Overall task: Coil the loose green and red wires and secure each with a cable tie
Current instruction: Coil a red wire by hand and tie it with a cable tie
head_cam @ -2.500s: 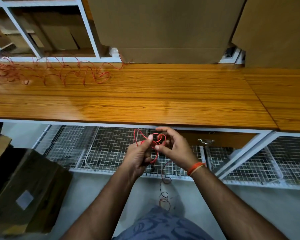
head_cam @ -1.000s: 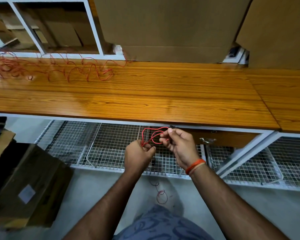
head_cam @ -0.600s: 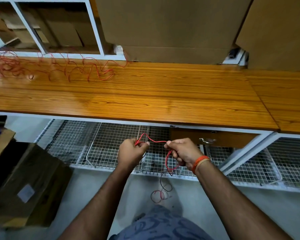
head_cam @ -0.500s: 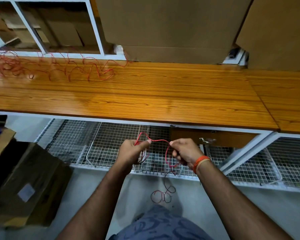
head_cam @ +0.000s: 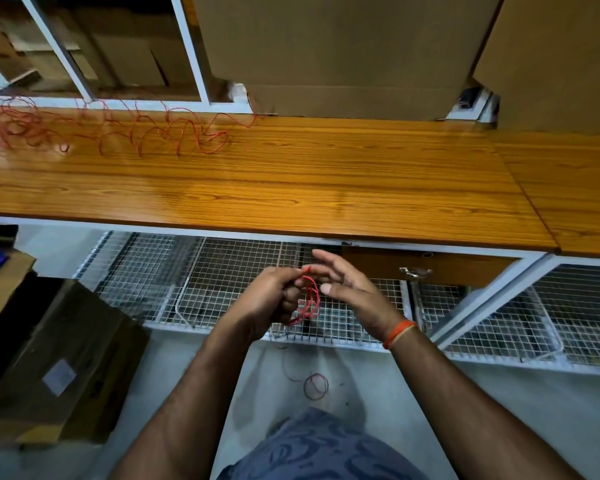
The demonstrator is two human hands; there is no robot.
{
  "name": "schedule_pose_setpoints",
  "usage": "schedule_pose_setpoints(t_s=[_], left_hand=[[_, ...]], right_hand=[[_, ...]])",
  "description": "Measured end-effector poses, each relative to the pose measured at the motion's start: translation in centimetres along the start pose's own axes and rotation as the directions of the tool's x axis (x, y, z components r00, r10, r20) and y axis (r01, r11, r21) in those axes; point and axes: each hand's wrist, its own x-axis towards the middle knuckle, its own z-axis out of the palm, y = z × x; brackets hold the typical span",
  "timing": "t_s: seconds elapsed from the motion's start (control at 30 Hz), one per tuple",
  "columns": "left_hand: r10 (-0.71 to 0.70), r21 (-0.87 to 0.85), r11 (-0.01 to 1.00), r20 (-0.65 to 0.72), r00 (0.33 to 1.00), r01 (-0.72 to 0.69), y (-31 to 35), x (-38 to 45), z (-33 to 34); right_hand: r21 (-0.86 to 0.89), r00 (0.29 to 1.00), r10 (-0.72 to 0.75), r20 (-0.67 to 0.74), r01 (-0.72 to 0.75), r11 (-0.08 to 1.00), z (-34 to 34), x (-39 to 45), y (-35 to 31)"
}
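A small coil of red wire (head_cam: 309, 299) hangs below the table's front edge, gripped at its top by my left hand (head_cam: 269, 299). The wire's free tail (head_cam: 314, 386) drops down and loops just above the floor. My right hand (head_cam: 347, 292) is beside the coil with fingers spread and straight, its fingertips close to the wire's top end. A long tangle of loose red wire (head_cam: 118, 133) lies on the back left of the wooden table (head_cam: 326, 188). No green wire or cable tie is visible.
White wire-mesh baskets (head_cam: 205, 282) sit under the table, with a wooden drawer and metal handle (head_cam: 414, 271) to the right. Cardboard boxes (head_cam: 326, 46) stand at the table's back. More cardboard boxes (head_cam: 59, 368) sit on the floor at left.
My hands came together. The right hand let go of the stretched wire and opened, and that length now sits as another loop in the left hand's coil. The hanging tail is shorter.
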Motion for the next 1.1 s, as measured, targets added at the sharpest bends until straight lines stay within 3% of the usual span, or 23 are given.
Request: schedule_pose_setpoints(t_s=[0.13,0.27,0.43,0.5,0.57,0.67,0.77,0.9,1.03,1.1], left_hand=[[0.032,-0.020,0.999,0.006,0.999,-0.032,0.4,-0.6,0.1],[0.105,-0.057,0.993,-0.014,0.994,-0.105,0.3,-0.9,0.1],[0.216,-0.145,0.967,0.036,0.976,-0.209,0.5,-1.8,1.1],[0.231,-0.192,0.957,0.062,0.971,-0.216,0.6,-2.0,1.2],[0.191,-0.241,0.956,0.074,0.979,-0.168,0.6,-1.9,1.4],[0.093,-0.323,0.945,0.126,0.988,-0.048,0.5,-1.6,2.2],[0.051,-0.390,0.921,0.141,0.989,0.008,0.5,-1.3,3.2],[0.040,-0.527,0.850,0.077,0.996,0.007,0.0,-0.8,5.1],[0.070,-0.755,0.655,0.005,0.998,-0.042,-0.5,-0.2,4.6],[0.118,-0.820,0.569,0.017,0.993,-0.054,-0.8,-0.1,3.9]], right_hand=[[-0.008,0.998,-0.016,0.058,0.016,1.000,0.2,-0.5,0.1],[-0.053,0.999,-0.037,-0.002,0.037,0.998,0.8,-0.8,0.7],[0.127,0.998,-0.026,-0.065,0.034,0.991,2.2,-0.5,-0.1],[0.027,0.990,-0.085,-0.108,0.089,0.996,2.4,-0.4,-0.3],[-0.204,0.967,-0.208,-0.149,0.175,0.963,2.3,-0.3,-0.3],[-0.485,0.909,-0.387,-0.156,0.271,0.831,1.9,-0.7,-0.3],[-0.607,0.878,-0.462,-0.125,0.301,0.736,0.9,-1.3,-0.1],[-0.511,0.932,-0.356,-0.072,0.272,0.815,-2.1,-2.7,-0.5],[-0.438,0.977,-0.188,-0.098,0.127,0.890,-7.1,-4.2,1.3],[-0.322,0.982,-0.132,-0.134,0.083,0.943,-8.8,-5.1,2.4]])
